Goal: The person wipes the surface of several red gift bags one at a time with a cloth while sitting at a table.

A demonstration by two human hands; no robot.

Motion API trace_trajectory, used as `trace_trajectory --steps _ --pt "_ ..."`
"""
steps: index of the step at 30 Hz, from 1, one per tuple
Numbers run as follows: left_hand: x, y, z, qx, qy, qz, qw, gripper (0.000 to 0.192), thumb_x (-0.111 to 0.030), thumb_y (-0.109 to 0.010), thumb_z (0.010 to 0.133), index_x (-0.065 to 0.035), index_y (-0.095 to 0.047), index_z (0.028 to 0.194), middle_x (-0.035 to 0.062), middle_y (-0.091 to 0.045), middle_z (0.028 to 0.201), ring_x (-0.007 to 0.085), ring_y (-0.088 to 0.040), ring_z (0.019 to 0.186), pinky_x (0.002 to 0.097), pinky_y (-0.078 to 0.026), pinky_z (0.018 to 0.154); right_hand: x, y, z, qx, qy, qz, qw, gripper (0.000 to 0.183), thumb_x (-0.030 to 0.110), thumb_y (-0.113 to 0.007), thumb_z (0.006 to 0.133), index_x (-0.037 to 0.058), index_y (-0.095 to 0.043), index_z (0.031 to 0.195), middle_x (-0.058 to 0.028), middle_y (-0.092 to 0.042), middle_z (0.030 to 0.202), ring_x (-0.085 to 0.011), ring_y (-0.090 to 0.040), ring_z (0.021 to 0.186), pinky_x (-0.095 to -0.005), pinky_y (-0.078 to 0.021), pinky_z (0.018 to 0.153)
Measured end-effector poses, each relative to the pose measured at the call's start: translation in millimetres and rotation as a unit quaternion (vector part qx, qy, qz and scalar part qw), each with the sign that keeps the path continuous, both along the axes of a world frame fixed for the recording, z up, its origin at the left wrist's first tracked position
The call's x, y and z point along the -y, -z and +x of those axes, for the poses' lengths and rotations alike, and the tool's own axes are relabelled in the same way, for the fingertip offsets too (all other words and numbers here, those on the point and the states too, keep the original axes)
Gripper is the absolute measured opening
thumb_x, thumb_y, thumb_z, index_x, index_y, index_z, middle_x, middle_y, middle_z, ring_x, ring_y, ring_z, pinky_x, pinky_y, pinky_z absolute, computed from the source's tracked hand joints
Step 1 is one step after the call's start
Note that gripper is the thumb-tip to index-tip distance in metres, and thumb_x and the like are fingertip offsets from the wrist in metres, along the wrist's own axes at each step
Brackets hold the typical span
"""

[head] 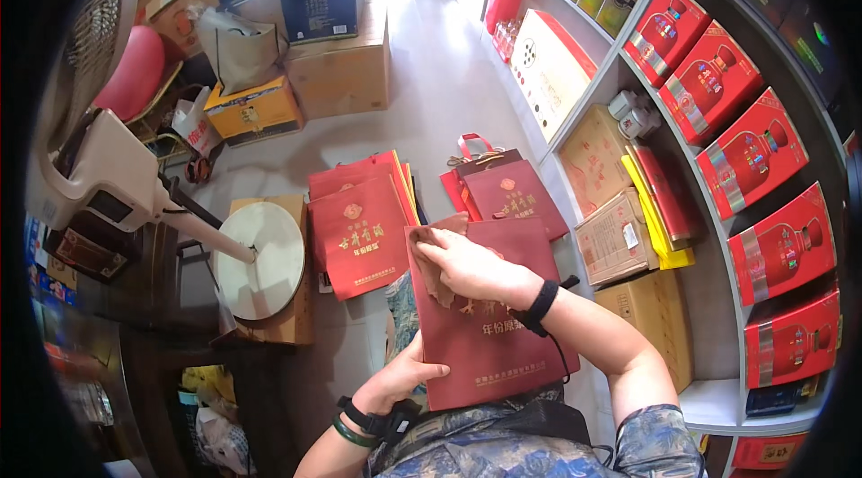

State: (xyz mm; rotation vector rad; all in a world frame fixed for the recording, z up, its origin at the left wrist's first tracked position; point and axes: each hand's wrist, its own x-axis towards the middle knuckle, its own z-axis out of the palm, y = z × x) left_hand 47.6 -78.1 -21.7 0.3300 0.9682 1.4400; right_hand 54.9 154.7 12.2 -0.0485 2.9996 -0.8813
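On my lap lies a flat dark-red paper gift bag [498,350] with gold printed characters. My left hand [404,373] grips its lower left edge, the thumb on the front face. In my right hand [471,262] is a crumpled brown cloth [434,276], pressed against the bag's upper left part. That hand and the cloth hide some of the bag's print. On the floor ahead, a stack of similar red bags [360,229] lies to the left. More red bags [515,188], some with handles showing, lie to the right.
A pedestal fan's round base [262,262] rests on a flat cardboard box [306,316] at left. Shelves [720,404] with red bottle boxes [751,148] run along the right. Cartons [340,77] and a yellow box [256,111] stand farther off at left.
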Motion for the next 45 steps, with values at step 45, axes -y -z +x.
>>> trace_trajectory --steps 45 --pt "-44 2 -20 -0.008 -0.179 -0.062 0.982 0.065 0.003 -0.061 0.089 -0.0147 -0.037 0.146 0.0033 -0.06 0.124 0.0139 -0.066 0.099 0.0265 -0.059 0.07 39 8 70 -0.103 -0.01 0.051 0.993 0.055 0.009 -0.063 0.081 0.0115 -0.055 0.136 -0.0186 -0.043 0.148 -0.042 -0.044 0.134 -0.0489 -0.0453 0.102"
